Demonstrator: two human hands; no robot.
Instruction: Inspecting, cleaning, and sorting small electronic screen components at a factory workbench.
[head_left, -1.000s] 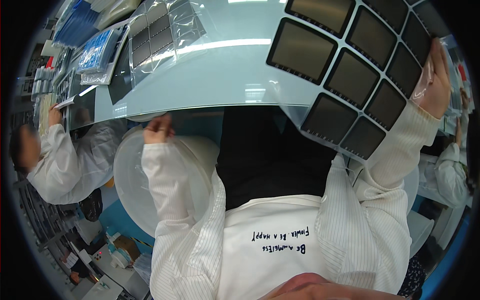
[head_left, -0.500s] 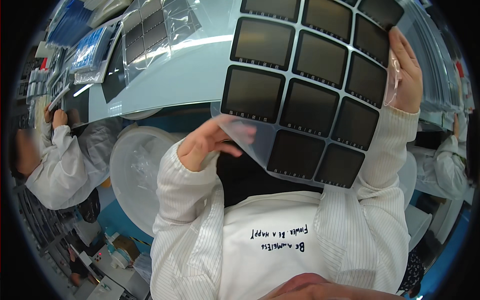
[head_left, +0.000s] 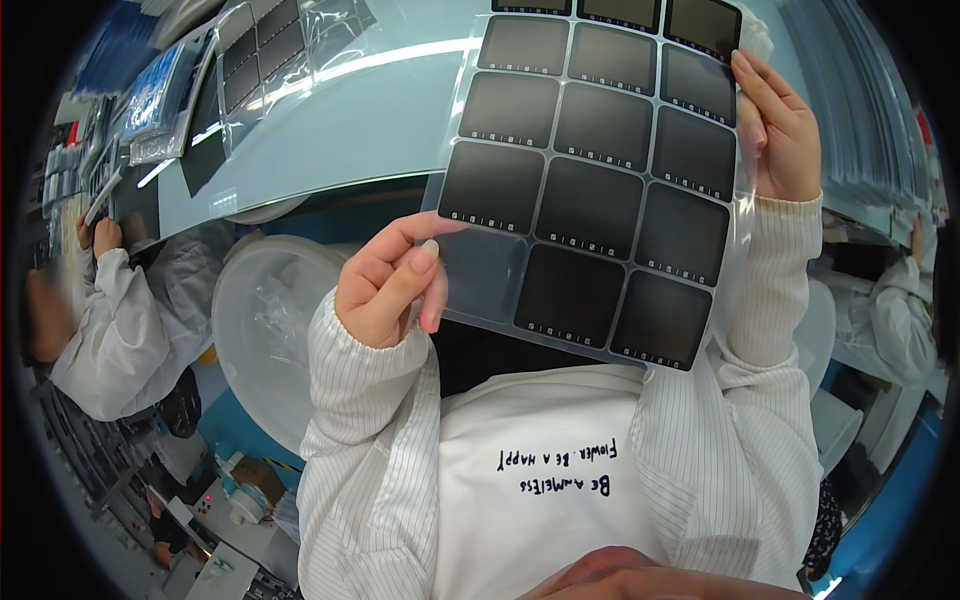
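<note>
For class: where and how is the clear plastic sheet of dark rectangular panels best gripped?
Probably pinch the sheet from both sides: left hand at the panel-free lower-left corner, right hand along the right edge. It is wide and looks thin, so one grip might let it sag.

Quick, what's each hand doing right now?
Left hand: closed, holding a sheet of dark panels by its left edge.
Right hand: closed, holding the same sheet's right edge.

Dark grey squares on clear sheet.
Dark pinstripes on white jacket; black lettering on white shirt; pale blue-green table.
</note>
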